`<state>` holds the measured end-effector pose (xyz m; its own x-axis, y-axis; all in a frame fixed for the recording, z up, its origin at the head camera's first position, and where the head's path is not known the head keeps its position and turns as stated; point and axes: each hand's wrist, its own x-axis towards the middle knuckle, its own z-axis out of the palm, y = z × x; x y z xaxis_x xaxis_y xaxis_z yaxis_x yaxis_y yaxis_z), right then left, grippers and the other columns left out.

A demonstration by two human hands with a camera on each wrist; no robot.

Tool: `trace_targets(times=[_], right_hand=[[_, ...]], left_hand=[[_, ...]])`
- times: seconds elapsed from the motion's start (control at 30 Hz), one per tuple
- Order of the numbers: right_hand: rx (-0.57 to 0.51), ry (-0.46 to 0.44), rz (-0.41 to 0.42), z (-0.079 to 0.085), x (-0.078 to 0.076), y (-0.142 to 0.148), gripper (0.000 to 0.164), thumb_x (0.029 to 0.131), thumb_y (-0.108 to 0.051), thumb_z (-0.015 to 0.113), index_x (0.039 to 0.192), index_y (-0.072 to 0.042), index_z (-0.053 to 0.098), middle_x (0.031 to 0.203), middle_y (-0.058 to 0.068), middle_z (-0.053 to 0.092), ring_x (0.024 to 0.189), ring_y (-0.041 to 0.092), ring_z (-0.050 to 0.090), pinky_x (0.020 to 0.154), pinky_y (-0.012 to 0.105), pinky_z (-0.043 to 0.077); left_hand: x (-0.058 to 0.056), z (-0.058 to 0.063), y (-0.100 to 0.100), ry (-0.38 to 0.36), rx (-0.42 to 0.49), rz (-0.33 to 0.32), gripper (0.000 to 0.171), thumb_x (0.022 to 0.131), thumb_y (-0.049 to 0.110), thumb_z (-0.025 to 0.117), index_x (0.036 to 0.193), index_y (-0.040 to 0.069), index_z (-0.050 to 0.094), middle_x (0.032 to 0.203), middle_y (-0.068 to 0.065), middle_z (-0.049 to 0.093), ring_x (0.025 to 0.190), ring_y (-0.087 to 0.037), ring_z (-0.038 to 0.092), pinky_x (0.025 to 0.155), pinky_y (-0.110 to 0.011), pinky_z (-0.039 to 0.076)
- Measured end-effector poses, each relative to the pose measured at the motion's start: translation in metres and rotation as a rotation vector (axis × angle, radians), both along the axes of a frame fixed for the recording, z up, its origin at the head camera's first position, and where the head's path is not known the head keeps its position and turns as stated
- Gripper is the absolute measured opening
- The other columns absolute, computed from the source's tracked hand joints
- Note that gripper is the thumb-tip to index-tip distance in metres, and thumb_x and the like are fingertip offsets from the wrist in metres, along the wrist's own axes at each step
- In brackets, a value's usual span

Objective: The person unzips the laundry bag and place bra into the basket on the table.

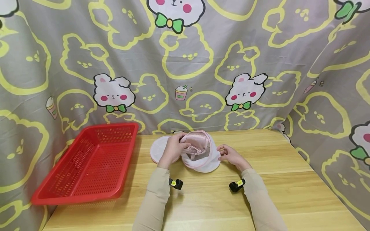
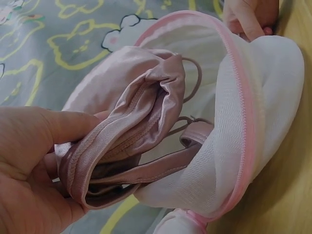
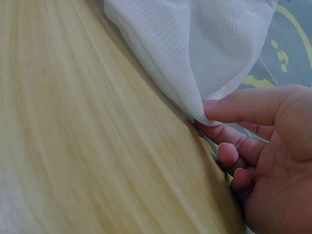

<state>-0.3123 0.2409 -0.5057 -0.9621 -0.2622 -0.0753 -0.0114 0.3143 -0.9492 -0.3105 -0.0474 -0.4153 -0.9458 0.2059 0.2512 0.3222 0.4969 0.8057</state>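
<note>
A white mesh laundry bag (image 1: 206, 165) with a pink zipper edge stands unzipped on the table. My left hand (image 2: 34, 165) pinches a folded pink satin bra (image 2: 126, 112) at the bag's mouth; its thin straps trail into the opening. At the other side, my right hand (image 3: 278, 141) pinches the bag's lower mesh corner between thumb and index finger. The bag's round white lid (image 1: 159, 149) lies folded back to the left, partly behind my left hand in the head view.
A red plastic basket (image 1: 118, 179) sits on the left of the wooden table (image 1: 277, 179). Behind the table hangs a grey patterned curtain (image 1: 202, 57), which also runs along both sides.
</note>
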Motion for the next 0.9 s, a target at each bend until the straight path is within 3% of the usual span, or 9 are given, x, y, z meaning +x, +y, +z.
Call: trace_targets(times=[0.43,0.9], right_hand=[[0.009,-0.012,-0.007,0.004,0.002,0.000,0.040,0.083,0.004,0.066,0.120,0.005,0.049,0.087,0.006,0.058,0.081,0.014,0.054,0.075,0.025,0.043],[-0.018,-0.014,0.008,0.001,0.001,-0.001,0.041,0.081,0.004,0.068,0.117,0.005,0.049,0.088,0.006,0.060,0.079,0.011,0.054,0.074,0.023,0.044]], left_hand=[[-0.002,0.004,-0.008,0.004,-0.062,0.052,0.035,0.082,0.014,0.078,0.116,0.012,0.068,0.108,-0.007,0.072,0.093,-0.020,0.065,0.081,-0.036,0.053],[0.002,0.014,-0.019,0.026,0.000,0.084,0.036,0.082,0.016,0.078,0.116,0.012,0.068,0.110,-0.008,0.071,0.100,-0.023,0.065,0.088,-0.041,0.052]])
